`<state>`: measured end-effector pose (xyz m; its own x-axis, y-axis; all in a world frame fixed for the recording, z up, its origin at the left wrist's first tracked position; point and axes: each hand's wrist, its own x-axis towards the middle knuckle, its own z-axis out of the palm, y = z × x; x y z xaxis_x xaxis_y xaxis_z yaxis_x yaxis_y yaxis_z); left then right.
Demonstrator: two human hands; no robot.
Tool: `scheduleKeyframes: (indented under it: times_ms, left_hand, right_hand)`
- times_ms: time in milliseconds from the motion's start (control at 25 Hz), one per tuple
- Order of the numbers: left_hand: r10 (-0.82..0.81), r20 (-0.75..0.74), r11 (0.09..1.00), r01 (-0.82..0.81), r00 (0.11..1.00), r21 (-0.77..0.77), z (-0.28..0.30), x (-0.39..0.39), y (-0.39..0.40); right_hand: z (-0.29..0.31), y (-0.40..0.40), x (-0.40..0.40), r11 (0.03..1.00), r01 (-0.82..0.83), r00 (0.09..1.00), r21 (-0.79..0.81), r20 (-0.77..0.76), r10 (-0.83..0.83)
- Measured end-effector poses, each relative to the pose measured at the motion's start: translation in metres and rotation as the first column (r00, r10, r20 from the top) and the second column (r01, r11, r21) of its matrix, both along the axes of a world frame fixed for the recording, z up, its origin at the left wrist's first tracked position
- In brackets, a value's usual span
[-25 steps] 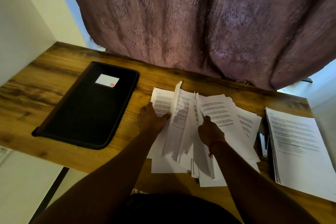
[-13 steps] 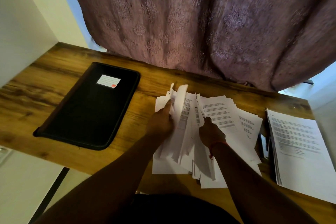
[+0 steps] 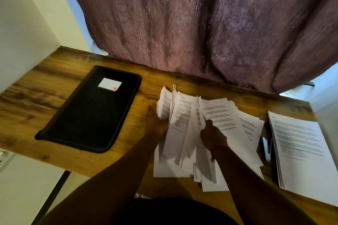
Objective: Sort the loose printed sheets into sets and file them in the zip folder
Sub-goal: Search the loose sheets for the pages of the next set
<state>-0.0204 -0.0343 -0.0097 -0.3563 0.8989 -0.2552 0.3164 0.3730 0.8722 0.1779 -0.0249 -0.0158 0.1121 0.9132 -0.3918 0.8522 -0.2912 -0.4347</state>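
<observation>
The left hand [image 3: 157,124] has moved under the left edge of the messy pile of white printed paper sheets [image 3: 184,133]. A second ago it lay flat on top of the pages; half a second ago it was already lifting them. Now its fingers go behind several raised sheets, and I cannot tell if they are curled or straight, because the paper hides them. The right hand [image 3: 213,136] stays at the same place as before, in the middle of the pile, and it pinches the edge of one or more standing sheets between thumb and fingers.

In my judgement the person is dividing the pile into groups, so the sorting is only at the beginning.

The black rectangular zip folder with a small white label [image 3: 91,109] lies closed on the brown wooden desk [image 3: 36,100], well to the left of the left hand, and it did not move. The neat stack of printed pages [image 3: 301,150] rests to the right of the right hand, also unchanged. Nothing is filed yet.
</observation>
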Motion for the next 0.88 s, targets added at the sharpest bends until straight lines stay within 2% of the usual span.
scheduleKeyframes:
  times_ms: [80,200,360,480,600,680,720,760,840,880]
  left_hand:
    - [0.027,0.027,0.998,-0.025,0.999,-0.066,0.000,-0.005,-0.002]
    - [0.019,0.055,0.998,-0.016,0.998,-0.055,-0.002,-0.010,-0.002]
    - [-0.042,0.051,0.987,0.034,0.998,0.156,0.009,-0.009,-0.007]
    - [-0.045,-0.130,0.965,0.076,0.990,0.250,0.044,-0.010,-0.001]
    - [0.016,-0.427,0.914,0.160,0.904,0.374,0.089,0.000,0.013]
    - [0.034,-0.486,0.848,0.233,0.873,0.477,0.115,0.016,0.017]
    - [0.024,-0.442,0.814,0.239,0.897,0.530,0.124,0.022,0.016]
    - [0.007,-0.337,0.787,0.203,0.941,0.583,0.129,0.027,0.015]
    - [-0.014,-0.011,0.796,0.018,1.000,0.605,0.132,0.028,0.014]
    - [0.010,0.166,0.824,-0.102,0.986,0.558,0.131,0.024,0.015]
  right_hand:
    - [0.002,-0.001,0.000,1.000,-0.006,1.000,0.005,0.005,0.006]
    - [0.003,-0.002,0.000,1.000,-0.020,1.000,0.004,0.013,0.020]
    - [0.007,0.001,0.003,0.999,-0.033,0.999,-0.023,-0.018,0.033]
    - [0.016,0.008,0.007,0.996,-0.080,0.996,-0.035,-0.036,0.079]
    - [0.018,0.010,0.011,0.994,-0.094,0.994,-0.048,-0.061,0.091]
    - [0.021,0.010,0.012,0.995,-0.081,0.991,-0.058,-0.113,0.074]
    - [0.024,0.010,0.014,0.996,-0.075,0.989,-0.055,-0.132,0.067]
    - [0.027,0.010,0.017,0.996,-0.074,0.986,-0.047,-0.150,0.066]
    - [0.036,0.013,0.028,0.997,-0.071,0.980,-0.025,-0.187,0.065]
    - [0.042,0.014,0.034,0.998,-0.067,0.977,-0.006,-0.203,0.064]
